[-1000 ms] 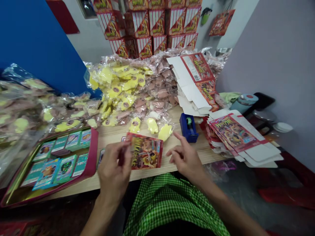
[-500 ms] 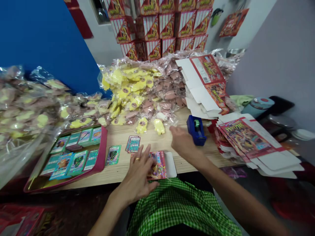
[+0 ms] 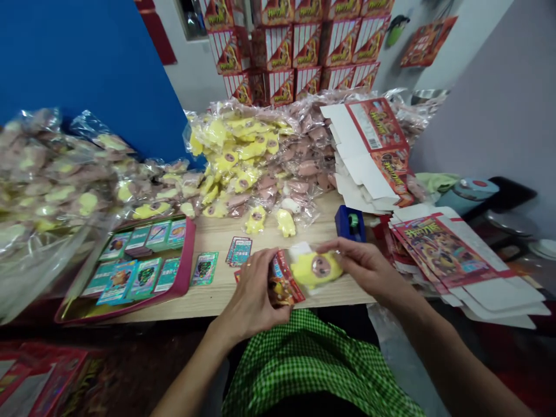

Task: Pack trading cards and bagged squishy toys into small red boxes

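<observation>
My left hand (image 3: 254, 292) grips a small red printed box (image 3: 284, 285) at the table's front edge, its open end turned to the right. My right hand (image 3: 367, 267) pinches a yellow plush toy in a clear wrapper (image 3: 316, 269) and holds it against the box's opening. Two more yellow toys (image 3: 271, 221) lie loose on the wooden table (image 3: 217, 237) just behind. A short stack of green cards (image 3: 238, 251) and a single card (image 3: 204, 268) lie to the left of my left hand.
A pink tray of green cards (image 3: 185, 263) sits at the left. Bagged yellow and pink toys (image 3: 256, 156) are heaped across the back. A blue tape dispenser (image 3: 350, 223) stands right of centre, with flat red box blanks (image 3: 438, 249) beyond it. Finished boxes (image 3: 299, 46) are stacked against the wall.
My right hand reached back to the loose toys, picked up a yellow one and brought it to the box. My left hand lowered the box and tilted its open end up.
</observation>
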`<action>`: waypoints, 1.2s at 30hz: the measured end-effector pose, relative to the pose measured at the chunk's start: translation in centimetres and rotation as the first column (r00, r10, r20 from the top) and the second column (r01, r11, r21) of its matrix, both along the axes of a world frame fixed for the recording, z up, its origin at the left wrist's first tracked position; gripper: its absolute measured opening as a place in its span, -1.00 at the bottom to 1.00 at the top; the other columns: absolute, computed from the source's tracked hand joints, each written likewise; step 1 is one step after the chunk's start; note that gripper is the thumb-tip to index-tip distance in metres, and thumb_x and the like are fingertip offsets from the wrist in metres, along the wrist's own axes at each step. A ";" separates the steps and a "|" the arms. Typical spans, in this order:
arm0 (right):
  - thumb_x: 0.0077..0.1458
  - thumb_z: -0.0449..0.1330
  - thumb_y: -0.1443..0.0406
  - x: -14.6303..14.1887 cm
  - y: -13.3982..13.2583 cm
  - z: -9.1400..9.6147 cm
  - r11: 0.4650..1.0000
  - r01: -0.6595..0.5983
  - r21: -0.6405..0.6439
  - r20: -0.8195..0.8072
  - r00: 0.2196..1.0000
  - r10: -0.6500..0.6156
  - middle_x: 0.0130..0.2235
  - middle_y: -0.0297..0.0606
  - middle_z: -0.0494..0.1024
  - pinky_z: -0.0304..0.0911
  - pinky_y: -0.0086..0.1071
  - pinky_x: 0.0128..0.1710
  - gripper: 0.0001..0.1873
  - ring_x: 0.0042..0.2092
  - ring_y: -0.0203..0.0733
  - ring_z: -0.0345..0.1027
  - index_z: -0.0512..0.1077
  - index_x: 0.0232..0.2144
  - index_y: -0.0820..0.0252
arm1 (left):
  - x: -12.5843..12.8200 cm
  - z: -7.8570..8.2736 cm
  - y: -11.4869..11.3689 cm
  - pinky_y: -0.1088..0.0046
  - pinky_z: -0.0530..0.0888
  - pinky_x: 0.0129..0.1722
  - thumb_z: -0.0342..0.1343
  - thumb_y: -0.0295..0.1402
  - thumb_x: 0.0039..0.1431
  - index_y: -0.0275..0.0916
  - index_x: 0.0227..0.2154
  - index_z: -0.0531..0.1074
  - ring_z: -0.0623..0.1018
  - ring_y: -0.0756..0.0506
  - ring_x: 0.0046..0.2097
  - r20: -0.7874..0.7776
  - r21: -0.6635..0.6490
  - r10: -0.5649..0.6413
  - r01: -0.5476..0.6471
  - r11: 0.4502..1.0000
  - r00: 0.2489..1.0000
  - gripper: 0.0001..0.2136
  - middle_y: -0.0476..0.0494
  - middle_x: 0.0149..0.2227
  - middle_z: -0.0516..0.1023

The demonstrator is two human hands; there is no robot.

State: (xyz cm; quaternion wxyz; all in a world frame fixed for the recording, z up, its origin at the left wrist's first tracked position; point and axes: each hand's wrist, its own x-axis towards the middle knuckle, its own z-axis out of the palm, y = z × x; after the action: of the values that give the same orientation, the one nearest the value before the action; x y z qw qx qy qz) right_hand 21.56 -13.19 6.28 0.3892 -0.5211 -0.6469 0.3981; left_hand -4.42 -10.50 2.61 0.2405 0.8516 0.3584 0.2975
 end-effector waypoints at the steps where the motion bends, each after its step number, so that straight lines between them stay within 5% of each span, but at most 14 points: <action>1: 0.31 0.06 0.21 -0.7 -0.2 0.5 0.997 -0.045 0.070 0.105 0.994 0.037 -0.16 -0.17 0.61 0.42 -0.30 -0.25 -0.68 -0.23 -0.16 0.49 0.48 0.00 0.19 | 0.4 0.0 -0.2 -0.04 0.37 0.20 0.32 -0.37 -0.13 -0.17 0.30 -0.01 0.36 -0.35 0.20 0.011 0.017 -0.007 0.007 1.000 1.000 -0.08 -0.33 0.19 0.29; 4: 0.31 0.08 0.23 -2.4 -1.0 1.8 0.937 -0.003 0.348 0.340 0.932 -0.123 -0.04 -0.06 0.56 0.42 -0.18 -0.11 -0.62 -0.08 -0.05 0.49 0.33 0.12 0.24 | 1.3 -0.1 -0.6 -0.04 0.41 0.17 0.32 -0.35 -0.12 -0.18 0.31 -0.02 0.40 -0.34 0.18 0.090 0.041 0.037 -0.041 0.998 0.995 -0.08 -0.34 0.18 0.32; 7: 0.34 0.04 0.29 -2.3 -1.4 1.9 0.845 -0.028 0.533 0.495 0.821 -0.285 -0.10 -0.12 0.54 0.37 -0.18 -0.13 -0.78 -0.09 -0.03 0.47 0.37 -0.02 0.17 | 1.9 -0.1 -0.7 -0.04 0.42 0.18 0.37 -0.29 -0.15 -0.17 0.30 0.01 0.42 -0.35 0.18 0.189 0.061 0.075 -0.088 0.994 0.979 -0.06 -0.32 0.17 0.34; 11: 0.36 0.00 0.29 -0.6 -0.4 0.8 0.759 -0.249 0.602 0.627 0.735 -0.256 -0.10 -0.16 0.56 0.31 -0.16 -0.15 -0.77 -0.10 0.02 0.47 0.41 -0.04 0.08 | 2.9 -0.5 -0.4 0.01 0.46 0.15 0.42 -0.24 -0.25 -0.19 0.32 0.00 0.45 -0.33 0.14 0.254 0.100 0.050 -0.078 0.992 0.966 0.05 -0.30 0.15 0.37; 14: 0.32 0.01 0.21 0.5 0.7 0.4 0.761 -0.180 0.624 0.600 0.734 -0.318 -0.09 -0.07 0.56 0.29 -0.19 -0.30 -0.68 -0.19 0.02 0.50 0.35 0.07 0.13 | 3.6 -0.9 -0.2 -0.01 0.45 0.16 0.44 -0.21 -0.30 -0.22 0.36 -0.07 0.44 -0.35 0.15 0.285 0.113 0.057 -0.093 0.989 0.957 0.14 -0.33 0.17 0.36; 17: 0.28 0.01 0.16 0.7 1.5 0.3 0.779 -0.203 0.593 0.679 0.646 -0.349 -0.18 -0.09 0.58 0.26 -0.15 -0.31 -0.69 -0.23 0.07 0.51 0.35 -0.01 0.12 | 4.0 -1.0 -0.3 -0.06 0.43 0.18 0.38 -0.24 -0.23 -0.23 0.38 -0.14 0.40 -0.38 0.18 0.265 0.147 0.086 -0.128 0.981 0.960 0.11 -0.36 0.19 0.32; 20: 0.23 -0.02 0.19 0.0 1.9 -0.1 0.758 -0.157 0.633 0.695 0.546 -0.467 -0.30 -0.08 0.55 0.19 -0.13 -0.32 -0.76 -0.29 0.12 0.47 0.35 -0.17 0.17 | 3.8 -1.1 -0.6 -0.11 0.39 0.19 0.32 -0.27 -0.20 -0.22 0.37 -0.14 0.39 -0.40 0.20 0.197 0.162 0.018 -0.050 0.986 0.980 0.06 -0.37 0.19 0.32; 22: 0.22 0.00 0.23 -0.6 1.8 -0.5 0.742 -0.109 0.661 0.659 0.559 -0.504 -0.28 -0.06 0.54 0.18 -0.13 -0.27 -0.75 -0.26 0.11 0.47 0.35 -0.14 0.23 | 3.5 -1.2 -0.6 -0.11 0.39 0.19 0.31 -0.27 -0.19 -0.21 0.36 -0.13 0.40 -0.41 0.20 0.178 0.147 -0.020 -0.006 0.989 0.984 0.04 -0.36 0.18 0.32; 26: 0.30 0.02 0.31 -1.5 0.9 -0.9 0.792 -0.202 0.576 0.653 0.697 -0.297 -0.28 -0.20 0.55 0.16 -0.17 -0.12 -0.82 -0.24 -0.06 0.45 0.39 -0.13 0.19 | 2.9 -1.5 -0.4 -0.11 0.40 0.16 0.31 -0.26 -0.16 -0.18 0.36 -0.12 0.40 -0.40 0.18 0.211 0.082 0.075 -0.094 0.992 0.975 0.02 -0.36 0.18 0.32; 30: 0.31 0.03 0.31 -1.4 1.0 -1.4 0.854 -0.396 0.338 0.739 0.674 0.019 -0.37 -0.28 0.53 0.10 -0.24 -0.20 -0.77 -0.28 -0.11 0.42 0.45 -0.36 0.11 | 3.4 -2.0 -0.7 -0.14 0.36 0.19 0.32 -0.27 -0.20 -0.16 0.35 -0.08 0.39 -0.43 0.19 0.157 0.034 -0.016 0.010 0.999 0.987 0.02 -0.35 0.17 0.33; 33: 0.25 0.00 0.34 -1.3 1.6 -1.4 0.871 -0.233 0.433 0.763 0.610 -0.216 -0.46 -0.24 0.46 0.05 -0.21 -0.28 -0.78 -0.35 -0.05 0.37 0.39 -0.41 0.13 | 4.6 -2.4 -1.1 -0.13 0.39 0.17 0.39 -0.22 -0.27 -0.17 0.35 -0.04 0.40 -0.44 0.17 0.177 -0.014 -0.032 0.035 0.999 0.984 0.07 -0.35 0.16 0.36; 36: 0.23 0.02 0.30 -1.6 1.9 -0.6 0.782 -0.078 0.618 0.692 0.526 -0.495 -0.46 -0.17 0.44 0.06 -0.17 -0.31 -0.86 -0.37 0.03 0.34 0.32 -0.39 0.10 | 5.7 -2.4 -0.8 -0.14 0.38 0.19 0.47 -0.13 -0.27 -0.23 0.36 -0.03 0.39 -0.43 0.20 0.161 -0.108 0.128 -0.112 0.988 0.979 0.14 -0.40 0.21 0.34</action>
State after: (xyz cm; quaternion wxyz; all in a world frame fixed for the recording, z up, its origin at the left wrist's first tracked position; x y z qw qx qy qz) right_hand 19.92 -11.27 5.67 0.2239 -0.5776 -0.7674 -0.1654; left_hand 1.31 -11.25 0.24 0.2931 0.7876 0.4020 0.3637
